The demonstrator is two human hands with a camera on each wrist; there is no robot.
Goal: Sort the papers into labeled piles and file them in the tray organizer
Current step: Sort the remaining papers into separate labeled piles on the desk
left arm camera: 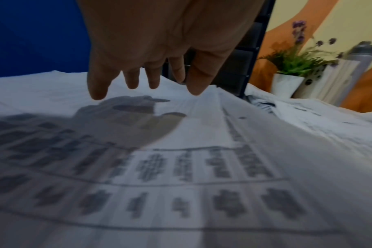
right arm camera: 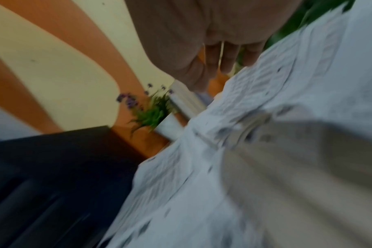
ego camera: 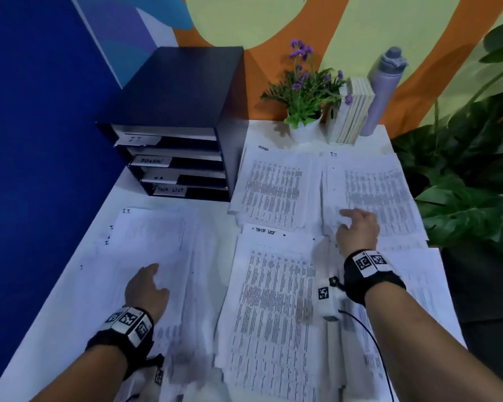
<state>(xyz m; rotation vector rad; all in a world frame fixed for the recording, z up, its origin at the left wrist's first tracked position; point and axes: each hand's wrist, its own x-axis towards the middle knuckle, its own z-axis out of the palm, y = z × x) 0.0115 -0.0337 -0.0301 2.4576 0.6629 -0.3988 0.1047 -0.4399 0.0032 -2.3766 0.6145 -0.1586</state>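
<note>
Head view high above the paper-strewn table (ego camera: 209, 224); both wrist views low, near the sheets, sharing the flowerpot (left arm camera: 287, 85).

The tray organizer (ego camera: 169, 158) at the table's far-left corner carries handwritten labels: "IT" on the top tray and "TASK LIST" on the bottom; the two between are blurred. Handwritten paper headings read "I.T." (ego camera: 126, 211), "TASK LIST" (ego camera: 265, 231) and "I.T" (ego camera: 333, 154).

A white table (ego camera: 70, 288) against a painted wall carries a black tray organizer (ego camera: 180, 123), spread piles of printed papers (ego camera: 276, 300), a potted purple-flowered plant (ego camera: 304, 91), upright books (ego camera: 352, 111) and a lilac bottle (ego camera: 382, 91)
</note>
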